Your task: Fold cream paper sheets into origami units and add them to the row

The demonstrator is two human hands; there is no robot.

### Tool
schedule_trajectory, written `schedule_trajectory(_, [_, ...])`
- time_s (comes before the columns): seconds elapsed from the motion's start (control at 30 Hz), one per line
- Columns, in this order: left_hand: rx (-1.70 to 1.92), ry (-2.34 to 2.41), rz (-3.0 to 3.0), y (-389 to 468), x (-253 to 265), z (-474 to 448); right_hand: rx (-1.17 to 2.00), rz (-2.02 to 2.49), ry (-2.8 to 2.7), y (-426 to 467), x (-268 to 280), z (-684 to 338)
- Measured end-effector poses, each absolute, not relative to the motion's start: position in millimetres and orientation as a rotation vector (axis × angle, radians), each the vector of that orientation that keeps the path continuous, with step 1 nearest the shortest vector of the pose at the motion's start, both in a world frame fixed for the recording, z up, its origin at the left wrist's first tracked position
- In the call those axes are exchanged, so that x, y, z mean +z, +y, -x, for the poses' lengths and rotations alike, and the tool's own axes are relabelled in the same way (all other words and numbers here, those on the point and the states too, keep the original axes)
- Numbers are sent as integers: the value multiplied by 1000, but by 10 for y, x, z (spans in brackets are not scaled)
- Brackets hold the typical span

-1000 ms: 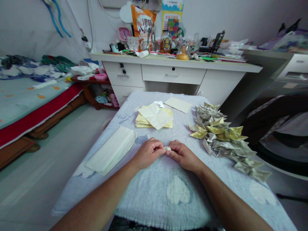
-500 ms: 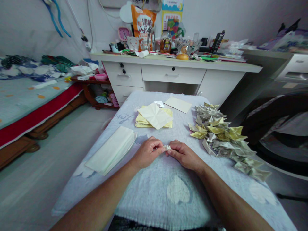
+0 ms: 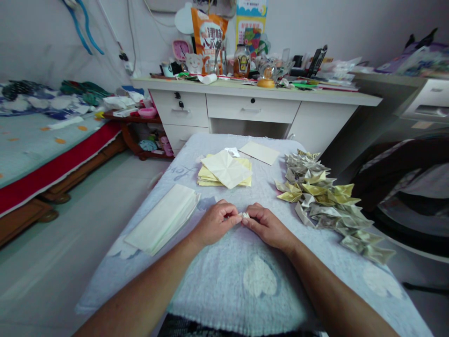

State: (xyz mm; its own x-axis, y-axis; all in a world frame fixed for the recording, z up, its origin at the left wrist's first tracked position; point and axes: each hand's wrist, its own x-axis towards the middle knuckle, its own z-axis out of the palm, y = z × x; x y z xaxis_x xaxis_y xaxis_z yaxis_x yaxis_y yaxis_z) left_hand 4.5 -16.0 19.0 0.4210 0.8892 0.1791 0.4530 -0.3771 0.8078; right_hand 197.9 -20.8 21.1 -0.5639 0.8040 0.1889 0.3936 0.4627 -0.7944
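Note:
Between the fingertips of both hands is a small folded piece of white paper [image 3: 244,215], mostly covered by the fingers. My left hand [image 3: 218,222] pinches its left side, thumb against forefinger. From the right, my right hand [image 3: 265,224] pinches the other side in the same way. Both hands are over the cloth-covered table [image 3: 224,271]. Beyond them lies a creased white paper square [image 3: 226,169] on top of a stack of yellow paper [image 3: 206,178]. To the left rests a stack of long white folded paper [image 3: 163,217].
On the right, a heap of folded white and yellow paper pieces [image 3: 322,201] runs along the table's edge. A pale flat sheet [image 3: 260,152] lies at the back. Behind stands a cluttered white desk [image 3: 252,105]; a washing machine [image 3: 417,187] is at right, a bed [image 3: 52,140] at left.
Both hands stay at nearly the same place, still pinching the small paper. The right fingers have shifted very slightly; nothing else has visibly moved.

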Motion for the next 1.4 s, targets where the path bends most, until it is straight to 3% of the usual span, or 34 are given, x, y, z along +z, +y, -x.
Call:
schedule_trajectory(1.03, [944, 1004, -1802, -130, 114, -70, 682, 1110, -2250, -195, 146, -1939])
schedule_trajectory(1.4, [996, 1101, -1920, -117, 118, -57, 738, 1085, -1964, -205, 96, -1967])
